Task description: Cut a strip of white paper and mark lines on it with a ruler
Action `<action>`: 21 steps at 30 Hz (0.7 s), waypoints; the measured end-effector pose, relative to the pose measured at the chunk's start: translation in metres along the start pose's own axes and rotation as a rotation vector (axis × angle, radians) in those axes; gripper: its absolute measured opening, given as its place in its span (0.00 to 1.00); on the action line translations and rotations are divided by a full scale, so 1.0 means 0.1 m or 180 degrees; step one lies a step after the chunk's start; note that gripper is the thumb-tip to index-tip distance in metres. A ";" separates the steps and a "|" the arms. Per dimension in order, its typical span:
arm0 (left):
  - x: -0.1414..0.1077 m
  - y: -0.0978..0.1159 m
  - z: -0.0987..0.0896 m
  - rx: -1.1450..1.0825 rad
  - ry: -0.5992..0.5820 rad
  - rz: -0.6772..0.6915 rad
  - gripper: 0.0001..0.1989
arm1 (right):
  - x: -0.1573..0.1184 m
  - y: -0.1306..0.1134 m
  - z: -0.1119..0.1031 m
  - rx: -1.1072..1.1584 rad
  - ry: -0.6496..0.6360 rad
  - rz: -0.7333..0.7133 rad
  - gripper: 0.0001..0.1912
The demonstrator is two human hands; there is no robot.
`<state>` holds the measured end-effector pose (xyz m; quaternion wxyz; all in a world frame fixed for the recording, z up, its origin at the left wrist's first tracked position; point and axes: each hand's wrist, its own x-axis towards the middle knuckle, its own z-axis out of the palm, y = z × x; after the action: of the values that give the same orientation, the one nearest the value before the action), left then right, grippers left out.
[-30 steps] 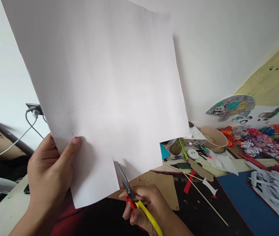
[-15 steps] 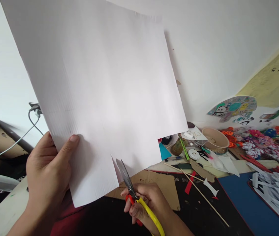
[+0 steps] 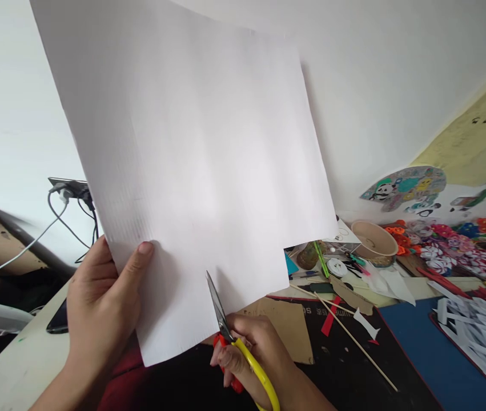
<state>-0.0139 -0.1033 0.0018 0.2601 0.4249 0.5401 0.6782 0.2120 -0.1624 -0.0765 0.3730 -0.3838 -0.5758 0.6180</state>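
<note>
A large white sheet of cardboard (image 3: 208, 148) fills the middle of the view, held up and tilted, with a notch cut from its lower right corner. My left hand (image 3: 109, 291) grips its lower left edge, thumb on the front face and fingers behind. In my right hand (image 3: 260, 354) are scissors (image 3: 221, 314) with one red and one yellow handle. Their blades point upward and lie at the sheet's lower edge, one blade in front of it. The slit there is hidden behind the blade.
On the black desk mat (image 3: 332, 371) lie brown cardboard (image 3: 285, 325), wooden sticks (image 3: 362, 348) and red and white scraps. A beige bowl (image 3: 373, 240) and colourful flowers (image 3: 452, 245) stand along the wall. White paper strips (image 3: 482, 325) fill the right. A power socket (image 3: 69, 188) is at left.
My left hand and the sheet have moved right and slightly down. The scissors have shifted slightly left and their blades have come to the slit, which no longer gapes.
</note>
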 end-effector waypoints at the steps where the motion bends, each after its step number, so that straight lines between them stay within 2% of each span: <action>1: -0.02 -0.03 -0.01 0.0201 0.0086 0.0171 0.23 | 0.00 0.02 0.00 -0.0041 0.0042 -0.0011 0.36; 4: -0.08 -0.06 -0.03 0.0682 0.0336 0.0662 0.22 | 0.01 0.05 0.02 -0.0162 0.0120 -0.0031 0.38; 6: -0.12 -0.05 -0.04 0.0635 0.0303 0.0696 0.22 | 0.02 0.03 0.03 -0.0202 0.0123 -0.0045 0.38; 11: -0.14 -0.02 -0.02 0.0041 0.0029 0.0079 0.27 | 0.06 -0.02 0.03 -0.0182 0.0042 -0.0030 0.37; 16: -0.13 -0.03 -0.02 -0.0193 0.0016 -0.0134 0.29 | 0.07 0.02 0.04 -0.0331 0.0140 -0.0254 0.34; 21: -0.10 -0.07 -0.03 -0.0357 -0.0181 -0.0587 0.31 | 0.07 0.05 0.06 -0.0489 0.0271 -0.0375 0.31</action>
<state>-0.0117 -0.1109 -0.0084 0.3601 0.3773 0.5306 0.6682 0.2036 -0.1589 -0.0817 0.4023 -0.4027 -0.6267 0.5322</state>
